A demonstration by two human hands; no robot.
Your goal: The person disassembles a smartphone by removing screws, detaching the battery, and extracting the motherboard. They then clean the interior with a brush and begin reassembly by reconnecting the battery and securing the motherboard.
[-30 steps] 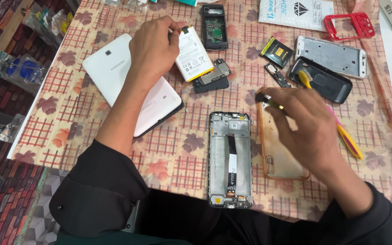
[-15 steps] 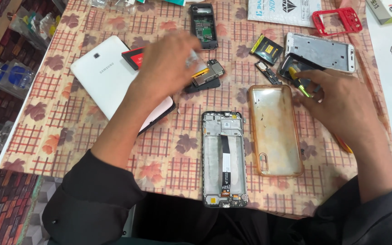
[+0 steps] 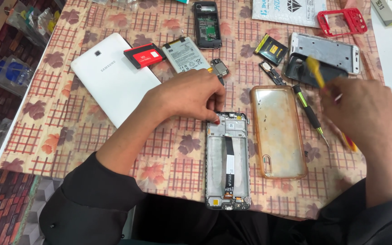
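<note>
Left hand fingertips pinching top of opened phone frame; right hand gripping yellow screwdriver

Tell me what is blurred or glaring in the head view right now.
Head view: the right hand and its yellow-handled tool are motion-smeared; the left hand and opened phone frame are sharp; the clear phone case shows mild sheen; lighting is even, shadows soft.

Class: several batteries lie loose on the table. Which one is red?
The small red battery, lying on the white tablet's top corner. The battery beside it is larger and white-grey; the one further right is black and yellow.
</note>
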